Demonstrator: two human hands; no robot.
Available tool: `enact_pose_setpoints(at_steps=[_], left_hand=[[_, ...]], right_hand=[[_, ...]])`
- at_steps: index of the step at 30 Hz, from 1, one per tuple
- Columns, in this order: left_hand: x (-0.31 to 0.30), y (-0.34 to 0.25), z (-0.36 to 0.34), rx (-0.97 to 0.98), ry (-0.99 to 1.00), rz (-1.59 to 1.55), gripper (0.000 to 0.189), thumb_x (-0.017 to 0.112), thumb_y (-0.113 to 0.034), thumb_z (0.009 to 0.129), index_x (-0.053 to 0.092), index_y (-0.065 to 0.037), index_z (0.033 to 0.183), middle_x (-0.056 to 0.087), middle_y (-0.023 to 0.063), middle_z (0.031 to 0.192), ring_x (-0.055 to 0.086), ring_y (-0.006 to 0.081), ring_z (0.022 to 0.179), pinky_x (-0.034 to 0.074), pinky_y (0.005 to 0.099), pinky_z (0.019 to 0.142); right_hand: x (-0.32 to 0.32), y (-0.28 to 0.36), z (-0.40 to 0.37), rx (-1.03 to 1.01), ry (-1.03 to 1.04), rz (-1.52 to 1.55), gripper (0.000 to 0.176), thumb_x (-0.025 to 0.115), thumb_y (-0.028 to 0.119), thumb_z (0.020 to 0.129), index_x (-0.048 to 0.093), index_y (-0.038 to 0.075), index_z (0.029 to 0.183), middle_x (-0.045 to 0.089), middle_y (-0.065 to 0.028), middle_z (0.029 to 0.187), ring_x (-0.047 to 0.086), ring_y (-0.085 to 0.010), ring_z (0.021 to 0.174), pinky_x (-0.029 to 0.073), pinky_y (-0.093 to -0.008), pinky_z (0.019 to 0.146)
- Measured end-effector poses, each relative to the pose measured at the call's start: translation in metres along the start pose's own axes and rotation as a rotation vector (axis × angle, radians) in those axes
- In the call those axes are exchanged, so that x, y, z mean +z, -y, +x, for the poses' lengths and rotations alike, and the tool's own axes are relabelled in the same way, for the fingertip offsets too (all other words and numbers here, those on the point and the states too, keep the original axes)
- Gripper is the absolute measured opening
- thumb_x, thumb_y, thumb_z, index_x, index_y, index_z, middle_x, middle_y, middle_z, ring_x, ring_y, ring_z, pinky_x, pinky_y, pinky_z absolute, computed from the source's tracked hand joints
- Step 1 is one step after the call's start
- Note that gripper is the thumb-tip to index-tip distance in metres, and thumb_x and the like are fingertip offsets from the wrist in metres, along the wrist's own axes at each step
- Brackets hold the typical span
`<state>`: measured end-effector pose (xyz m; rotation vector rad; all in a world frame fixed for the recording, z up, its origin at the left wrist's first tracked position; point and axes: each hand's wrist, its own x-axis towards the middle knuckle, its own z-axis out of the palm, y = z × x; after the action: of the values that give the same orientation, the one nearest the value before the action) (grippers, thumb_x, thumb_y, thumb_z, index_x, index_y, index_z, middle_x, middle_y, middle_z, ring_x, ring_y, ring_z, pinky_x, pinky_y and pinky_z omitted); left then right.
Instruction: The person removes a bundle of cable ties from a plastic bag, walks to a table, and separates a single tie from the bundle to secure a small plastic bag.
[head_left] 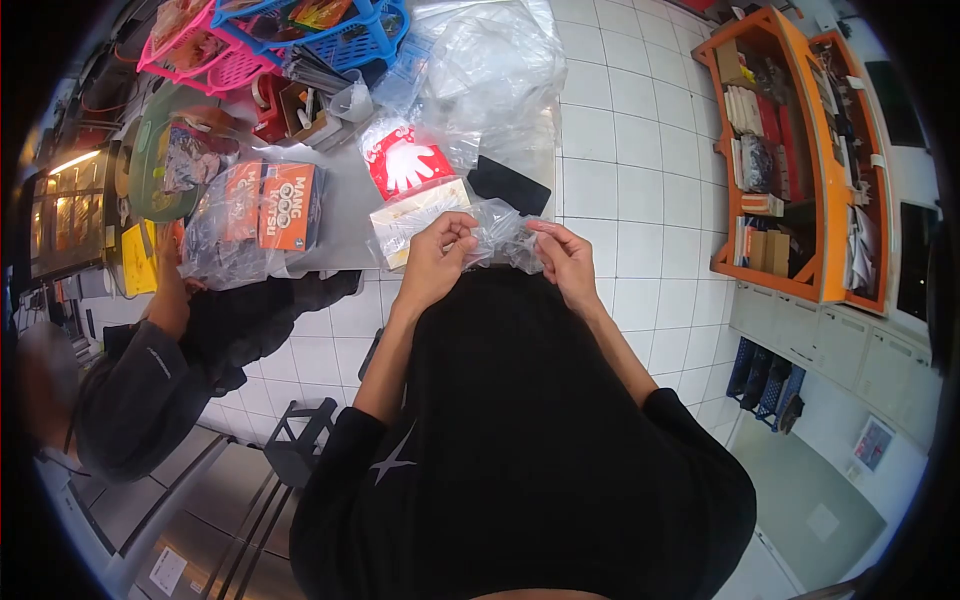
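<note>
A crumpled clear plastic bag [500, 228] stretches between my hands at the front edge of the table, close to my body. My left hand [438, 258] pinches its left side with curled fingers. On the other side, my right hand [566, 260] grips the bag between thumb and forefinger. Just beyond the bag lies a flat black object [510, 185], possibly a phone. A white box in clear wrap [410, 218] sits beside my left hand, and behind it is a red pack with a white glove print [405, 163].
Orange-and-white boxes [290, 205] in plastic stand to the left, where a co-worker's hand [172, 262] is near a yellow item [139, 258]. Blue [375, 30] and pink baskets [222, 72] and a stack of clear bags [485, 65] lie farther back. An orange shelf [825, 200] is at right.
</note>
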<state>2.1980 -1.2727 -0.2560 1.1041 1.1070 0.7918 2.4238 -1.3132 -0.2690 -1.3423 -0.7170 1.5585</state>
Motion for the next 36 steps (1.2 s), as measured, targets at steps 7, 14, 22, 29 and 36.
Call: enact_pose_setpoints(at_steps=[7, 14, 22, 29, 36], left_hand=[[0.001, 0.005, -0.001, 0.001, -0.001, -0.030, 0.017, 0.060, 0.004, 0.092, 0.060, 0.001, 0.109, 0.056, -0.0002, 0.085, 0.056, 0.0048, 0.078, 0.050, 0.0212, 0.067], [0.001, 0.002, -0.002, 0.008, -0.015, -0.049, 0.017, 0.060, 0.004, 0.092, 0.060, 0.001, 0.109, 0.055, -0.0005, 0.085, 0.056, 0.0050, 0.078, 0.051, 0.0214, 0.068], [0.001, 0.001, -0.003, -0.004, -0.022, -0.040, 0.018, 0.060, 0.004, 0.092, 0.060, 0.002, 0.110, 0.055, -0.0005, 0.084, 0.056, 0.0051, 0.078, 0.051, 0.0219, 0.069], [0.001, 0.001, -0.003, -0.002, -0.026, -0.033, 0.018, 0.061, 0.005, 0.092, 0.061, 0.002, 0.110, 0.056, -0.0007, 0.084, 0.055, 0.0049, 0.077, 0.050, 0.0214, 0.068], [-0.001, 0.005, 0.000, -0.004, -0.028, -0.026, 0.019, 0.061, 0.004, 0.092, 0.060, 0.000, 0.110, 0.056, -0.0007, 0.085, 0.056, 0.0051, 0.077, 0.050, 0.0217, 0.068]], right_hand=[[-0.013, 0.002, 0.005, 0.040, 0.019, -0.046, 0.026, 0.058, 0.009, 0.098, 0.061, 0.000, 0.122, 0.053, 0.0022, 0.074, 0.044, -0.0030, 0.053, 0.036, -0.0197, 0.044], [-0.006, -0.009, 0.001, -0.101, 0.005, -0.268, 0.027, 0.078, 0.016, 0.082, 0.057, 0.002, 0.091, 0.047, 0.0037, 0.065, 0.044, -0.0058, 0.054, 0.037, -0.0231, 0.046], [0.021, 0.003, -0.004, -0.206, -0.219, -0.791, 0.035, 0.085, 0.028, 0.078, 0.062, 0.002, 0.081, 0.049, -0.0011, 0.060, 0.040, -0.0092, 0.054, 0.035, -0.0290, 0.049], [0.009, -0.017, 0.007, -0.265, -0.228, -0.578, 0.026, 0.076, 0.026, 0.088, 0.067, 0.002, 0.085, 0.049, 0.0006, 0.059, 0.042, -0.0084, 0.051, 0.034, -0.0276, 0.047], [-0.011, -0.018, 0.007, 0.015, -0.001, -0.016, 0.024, 0.065, 0.025, 0.097, 0.067, 0.002, 0.092, 0.048, 0.0034, 0.063, 0.040, -0.0037, 0.049, 0.032, -0.0215, 0.042]])
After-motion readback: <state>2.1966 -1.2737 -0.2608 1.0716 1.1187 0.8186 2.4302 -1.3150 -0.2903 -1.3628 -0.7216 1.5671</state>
